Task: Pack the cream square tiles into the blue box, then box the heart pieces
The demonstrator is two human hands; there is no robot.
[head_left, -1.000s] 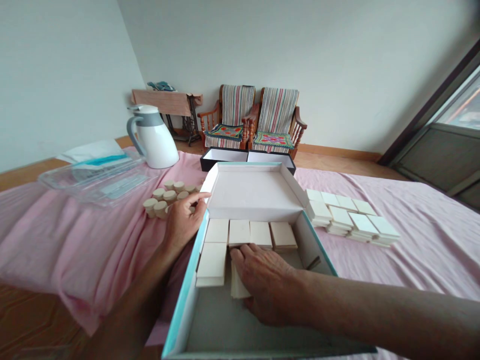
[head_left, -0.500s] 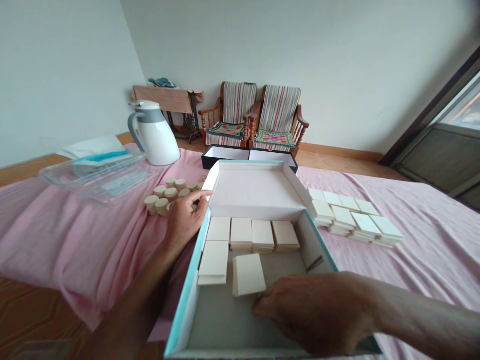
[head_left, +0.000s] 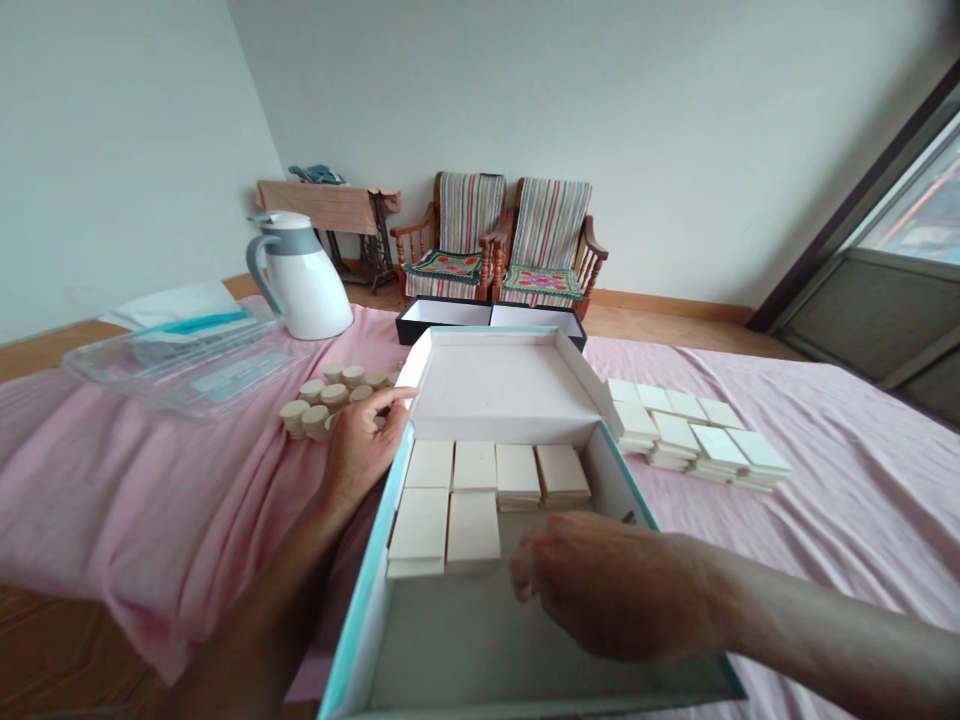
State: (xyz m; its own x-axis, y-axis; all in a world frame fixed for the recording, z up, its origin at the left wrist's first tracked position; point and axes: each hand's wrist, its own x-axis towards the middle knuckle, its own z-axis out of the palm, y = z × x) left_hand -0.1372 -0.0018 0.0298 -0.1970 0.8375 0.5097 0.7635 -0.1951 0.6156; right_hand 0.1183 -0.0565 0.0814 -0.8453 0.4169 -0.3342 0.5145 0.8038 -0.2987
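Note:
A shallow cardboard box (head_left: 442, 640) with teal edges lies in front of me, its lid (head_left: 510, 370) folded back. Inside are several stacks of pale square tiles, including a front stack (head_left: 474, 527) beside another at the left wall. My left hand (head_left: 364, 440) grips the box's left side near the lid hinge, index finger against the lid flap. Over the box floor, just right of the front stack, my right hand (head_left: 600, 580) hovers with loosely bent fingers and no tile visible in it; its fingertips are partly hidden.
More tile stacks (head_left: 694, 440) stand right of the box on a pink cloth (head_left: 840, 440). Round pale discs (head_left: 315, 420) are piled at left, near clear plastic trays (head_left: 172, 360) and a white jug (head_left: 311, 290). A black divided box (head_left: 442, 312) sits behind the lid.
The loose tile stack has moved left and now sits against the neighbouring stack. My right hand has come off it and moved slightly up. My left hand stays at the box's side.

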